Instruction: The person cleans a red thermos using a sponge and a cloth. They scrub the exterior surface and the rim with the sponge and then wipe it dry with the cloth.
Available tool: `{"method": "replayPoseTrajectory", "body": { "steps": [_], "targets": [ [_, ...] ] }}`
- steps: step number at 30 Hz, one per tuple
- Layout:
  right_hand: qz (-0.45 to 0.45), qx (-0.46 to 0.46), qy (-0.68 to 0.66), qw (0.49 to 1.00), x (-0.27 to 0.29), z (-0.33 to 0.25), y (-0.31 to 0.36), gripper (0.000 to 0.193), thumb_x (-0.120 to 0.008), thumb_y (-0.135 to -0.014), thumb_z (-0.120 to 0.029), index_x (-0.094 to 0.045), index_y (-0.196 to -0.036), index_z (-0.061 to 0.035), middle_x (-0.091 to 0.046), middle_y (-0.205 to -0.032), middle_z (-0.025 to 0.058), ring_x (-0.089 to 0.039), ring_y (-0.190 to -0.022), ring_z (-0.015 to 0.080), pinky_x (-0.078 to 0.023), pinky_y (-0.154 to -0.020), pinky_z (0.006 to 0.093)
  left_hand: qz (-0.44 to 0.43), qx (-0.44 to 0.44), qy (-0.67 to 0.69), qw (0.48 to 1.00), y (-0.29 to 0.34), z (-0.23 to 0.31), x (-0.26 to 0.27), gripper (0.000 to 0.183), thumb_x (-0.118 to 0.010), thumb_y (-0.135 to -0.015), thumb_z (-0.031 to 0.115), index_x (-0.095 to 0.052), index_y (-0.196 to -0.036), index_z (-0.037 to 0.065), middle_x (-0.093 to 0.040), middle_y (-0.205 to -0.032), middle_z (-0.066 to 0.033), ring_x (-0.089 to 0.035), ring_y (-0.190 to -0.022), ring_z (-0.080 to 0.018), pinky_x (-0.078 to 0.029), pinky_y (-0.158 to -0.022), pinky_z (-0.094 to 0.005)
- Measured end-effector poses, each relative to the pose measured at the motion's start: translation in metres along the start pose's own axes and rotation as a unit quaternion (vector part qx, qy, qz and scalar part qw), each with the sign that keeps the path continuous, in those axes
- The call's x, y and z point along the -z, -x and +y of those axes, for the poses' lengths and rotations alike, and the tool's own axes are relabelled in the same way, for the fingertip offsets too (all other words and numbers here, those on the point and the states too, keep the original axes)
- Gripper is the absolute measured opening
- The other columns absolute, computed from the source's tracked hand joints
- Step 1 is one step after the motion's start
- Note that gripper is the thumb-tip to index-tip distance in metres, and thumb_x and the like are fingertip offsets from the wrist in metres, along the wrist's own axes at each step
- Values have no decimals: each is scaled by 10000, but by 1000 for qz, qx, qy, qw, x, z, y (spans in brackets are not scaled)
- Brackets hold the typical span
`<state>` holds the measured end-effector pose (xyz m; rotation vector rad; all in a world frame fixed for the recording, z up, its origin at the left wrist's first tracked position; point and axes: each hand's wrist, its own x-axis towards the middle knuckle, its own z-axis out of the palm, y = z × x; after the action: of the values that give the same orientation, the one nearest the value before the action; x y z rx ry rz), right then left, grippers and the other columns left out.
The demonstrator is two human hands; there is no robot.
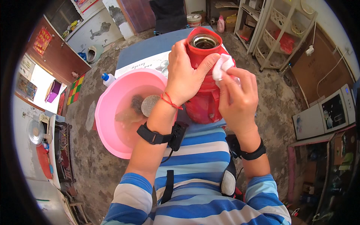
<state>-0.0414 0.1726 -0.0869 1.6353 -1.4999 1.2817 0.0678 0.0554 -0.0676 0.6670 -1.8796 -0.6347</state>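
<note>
A red thermos flask (201, 107) stands upright in front of me, its round metallic mouth uncovered at the top. Around its upper left side my left hand (189, 73) is closed, with the thumb lying across the neck. My right hand (240, 97) pinches a crumpled white cloth (222, 66) against the flask's right side, just below the rim. Left of the flask is a pink basin (108, 101) of cloudy water. In it are a dark scouring ball (137, 103) and a round grey disc (150, 104), partly covered by my left wrist.
A blue-topped table (144, 50) extends beyond the flask and basin. Behind the basin stands a white bottle with a blue cap (108, 78). Farther off are a dark chair (168, 17), a tiered plastic rack (279, 35) at right and a white cabinet (324, 110).
</note>
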Motion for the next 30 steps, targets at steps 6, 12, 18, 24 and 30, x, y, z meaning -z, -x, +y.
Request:
{"method": "replayPoseTrajectory", "body": {
  "steps": [6,12,18,24,30],
  "targets": [
    [-6,-67,78,995,-4,-19,-17,104,-632,-759,42,-633,-860,23,-564,-910,132,-553,-865,324,-474,-704,384,3,-4,1,1000,-1,1,-3,744,-771,-777,491,-462,-1198,-39,-545,-1152,-214,-513,-1100,-369,-421,-948,-443],
    [-10,-45,-92,995,6,-18,3,79,-624,-801,30,-612,-879,29,-563,-929,134,-569,-866,307,-487,-738,364,-9,28,30,999,-1,-1,3,748,-789,-769,470,-462,-1197,-49,-552,-1156,-208,-529,-1104,-342,-429,-957,-428],
    [12,-392,-259,882,26,-5,57,198,-471,-991,-98,-561,-1092,46,-560,-1049,157,-565,-939,262,-452,-866,339,-123,95,165,974,-21,7,22,851,-847,-742,348,-396,-1325,-77,-527,-1306,-205,-524,-1216,-252,-421,-1041,-360],
    [-102,-232,-160,954,10,-33,78,325,-654,-857,-60,-523,-1134,50,-548,-1060,213,-521,-963,375,-442,-848,416,-255,115,233,931,-45,15,40,889,-819,-765,133,-284,-1448,-63,-538,-1339,-124,-522,-1215,-176,-412,-1050,-321],
    [-121,-265,-154,944,15,-3,73,262,-605,-852,-2,-539,-1102,38,-563,-974,195,-527,-895,362,-443,-793,418,-160,87,149,972,-35,23,40,924,-870,-706,138,-324,-1413,-96,-595,-1257,-164,-574,-1153,-196,-464,-1009,-331]
  ]
}}
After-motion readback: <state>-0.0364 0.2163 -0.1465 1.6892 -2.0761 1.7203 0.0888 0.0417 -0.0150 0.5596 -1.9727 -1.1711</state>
